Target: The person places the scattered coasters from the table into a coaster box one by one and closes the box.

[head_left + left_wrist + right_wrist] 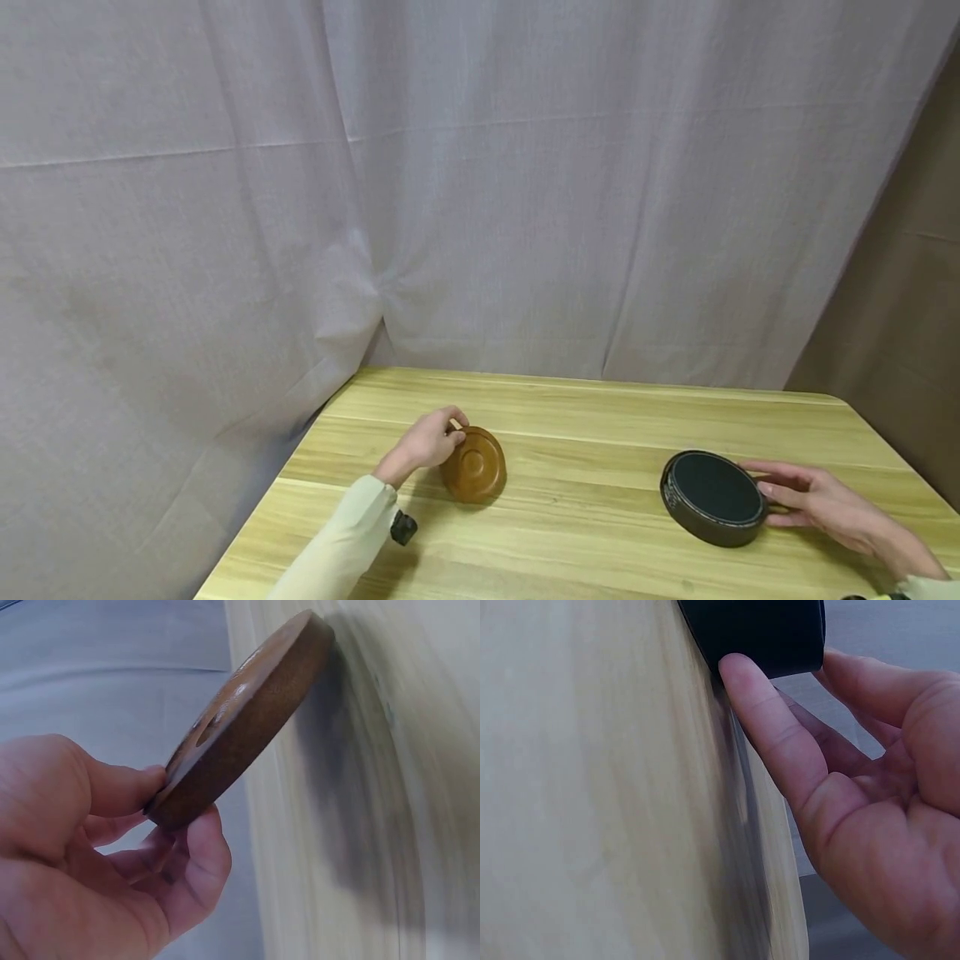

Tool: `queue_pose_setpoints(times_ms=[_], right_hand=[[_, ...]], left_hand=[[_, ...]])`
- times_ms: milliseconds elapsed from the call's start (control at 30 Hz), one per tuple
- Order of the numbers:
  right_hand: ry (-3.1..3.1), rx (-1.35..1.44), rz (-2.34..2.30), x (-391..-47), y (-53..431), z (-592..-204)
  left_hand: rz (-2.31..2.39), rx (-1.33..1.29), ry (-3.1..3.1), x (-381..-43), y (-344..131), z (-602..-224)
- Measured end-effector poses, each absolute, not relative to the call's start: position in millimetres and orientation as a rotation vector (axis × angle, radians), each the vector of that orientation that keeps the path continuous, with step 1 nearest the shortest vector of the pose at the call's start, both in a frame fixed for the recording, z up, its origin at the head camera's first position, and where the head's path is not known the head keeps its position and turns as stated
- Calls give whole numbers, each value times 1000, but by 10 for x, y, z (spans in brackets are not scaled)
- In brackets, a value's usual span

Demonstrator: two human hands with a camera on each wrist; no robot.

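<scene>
A round brown wooden disc [480,469], shaped like a saucer or coaster with a circular hollow in its middle, is tilted on edge above the left side of the table. My left hand [429,439] pinches its rim, thumb on the hollowed face and fingers behind; the left wrist view shows the disc [244,724] leaning away from the fingers. On the right is a low, round black case [716,490] with a flat dark top and a lighter ring round it. My right hand [828,504] holds its right edge between thumb and fingers. The right wrist view shows only part of the case [769,634].
Both things are over a light wood-grain table [570,533]. A grey cloth curtain [510,208] hangs behind its far edge and along the left. Darker cloth [892,317] hangs at the right. A small black device [403,527] sits at the left wrist.
</scene>
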State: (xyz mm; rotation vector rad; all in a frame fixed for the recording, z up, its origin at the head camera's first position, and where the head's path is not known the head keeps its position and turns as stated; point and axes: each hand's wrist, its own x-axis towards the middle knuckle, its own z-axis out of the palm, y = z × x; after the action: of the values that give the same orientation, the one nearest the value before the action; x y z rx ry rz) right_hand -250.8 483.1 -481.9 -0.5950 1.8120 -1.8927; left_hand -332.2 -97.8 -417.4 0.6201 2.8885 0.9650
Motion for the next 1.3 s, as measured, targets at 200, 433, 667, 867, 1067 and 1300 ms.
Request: queue_pose_setpoints(times_ms=[200,433,667,867,1067,1300], right_hand=[[1814,-606,-1895,-2502,4818,-4799],[1818,-589,-1891,-2490,4829,-4816],[1849,-584,-1884,-2483,4820,-4825],[1824,-568,-1873,-2495,4822,-4803],[1859,-572,-1871,-2494,4823,-4802],[1893,-562,-1874,-2490,4821,-4812]], left_hand=[[1079,597,2890,-3327,-866,-4122],[1186,561,2886,-3365,-666,-4109],[1287,537,2833,-3397,-453,-4111],[1368,533,2779,-3419,-267,-4108],[1374,544,2765,-3426,-72,-4115],[1427,557,2712,-3380,161,-4067]])
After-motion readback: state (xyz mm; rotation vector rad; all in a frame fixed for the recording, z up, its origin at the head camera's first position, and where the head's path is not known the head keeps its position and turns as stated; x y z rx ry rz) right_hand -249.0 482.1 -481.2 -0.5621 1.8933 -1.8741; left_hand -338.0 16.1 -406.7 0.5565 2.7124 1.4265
